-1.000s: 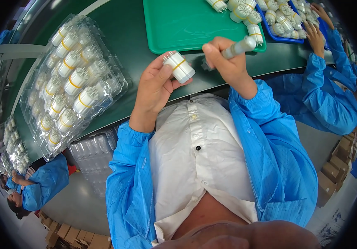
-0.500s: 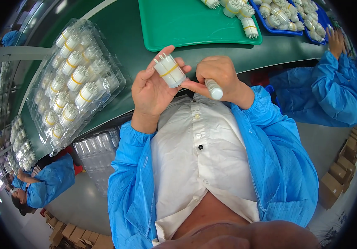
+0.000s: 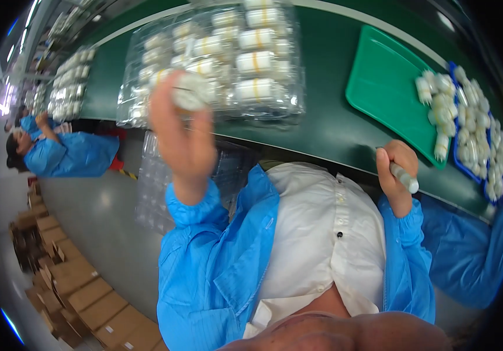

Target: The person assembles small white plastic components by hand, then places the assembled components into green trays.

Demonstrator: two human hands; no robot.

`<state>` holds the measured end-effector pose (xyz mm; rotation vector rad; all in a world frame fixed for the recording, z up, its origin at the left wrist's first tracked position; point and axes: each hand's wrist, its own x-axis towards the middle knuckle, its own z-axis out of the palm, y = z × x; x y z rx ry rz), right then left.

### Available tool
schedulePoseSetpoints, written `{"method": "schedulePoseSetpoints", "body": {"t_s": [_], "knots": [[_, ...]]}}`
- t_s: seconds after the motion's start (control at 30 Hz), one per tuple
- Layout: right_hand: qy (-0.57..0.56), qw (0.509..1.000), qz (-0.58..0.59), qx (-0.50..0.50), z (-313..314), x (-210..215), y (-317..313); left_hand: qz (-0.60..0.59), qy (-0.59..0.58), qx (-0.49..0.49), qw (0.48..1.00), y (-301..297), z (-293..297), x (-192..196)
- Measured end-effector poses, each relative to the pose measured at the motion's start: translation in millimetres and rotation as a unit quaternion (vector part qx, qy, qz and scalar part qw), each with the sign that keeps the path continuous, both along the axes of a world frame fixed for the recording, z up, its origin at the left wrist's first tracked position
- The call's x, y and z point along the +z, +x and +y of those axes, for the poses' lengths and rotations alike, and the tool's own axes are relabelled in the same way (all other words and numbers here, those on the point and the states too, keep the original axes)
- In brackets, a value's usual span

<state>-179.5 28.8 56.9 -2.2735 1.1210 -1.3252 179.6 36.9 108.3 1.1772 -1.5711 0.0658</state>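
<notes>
My left hand [image 3: 184,131] is raised and blurred, gripping a small white bottle [image 3: 190,90] right over the near edge of a clear plastic blister tray [image 3: 222,58] filled with several white bottles with orange bands. My right hand [image 3: 396,172] is closed around a slim white tube-shaped piece [image 3: 404,177] at the edge of the dark green table [image 3: 327,126]. Both arms wear blue sleeves over a white shirt.
A green tray [image 3: 383,88] holds several white bottles, with a blue bin [image 3: 479,128] of more bottles to its right. Empty clear trays [image 3: 158,187] are stacked below the table. A second filled tray [image 3: 67,88] lies far left near a person in blue [image 3: 58,152]. Cardboard boxes [image 3: 76,281] sit on the floor.
The view swung left. My left hand carried the bottle away from my chest up to the blister tray, and my right hand moved apart from it to the table edge, still holding the tube.
</notes>
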Motion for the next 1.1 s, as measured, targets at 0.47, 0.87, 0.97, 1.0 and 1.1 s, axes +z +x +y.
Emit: {"method": "schedulePoseSetpoints", "body": {"t_s": [0.47, 0.87, 0.97, 1.0, 1.1], "knots": [[0.0, 0.999, 0.035, -0.001, -13, -4, 16, -0.081, 0.208, 0.06, 0.973, 211, 0, -29], [0.014, 0.984, -0.056, -0.167, 9, -36, -57, -0.098, -0.021, -0.253, 0.962, -162, -37, -33], [0.052, 0.971, -0.128, -0.197, 22, -37, -82, -0.195, -0.039, -0.372, 0.907, -260, -78, -46], [0.078, 0.96, -0.172, -0.204, 23, -40, -88, -0.227, -0.032, -0.397, 0.889, -291, -91, -49], [0.103, 0.939, -0.235, -0.231, 40, -47, -106, -0.265, -0.067, -0.468, 0.84, -362, -110, -57]]}}
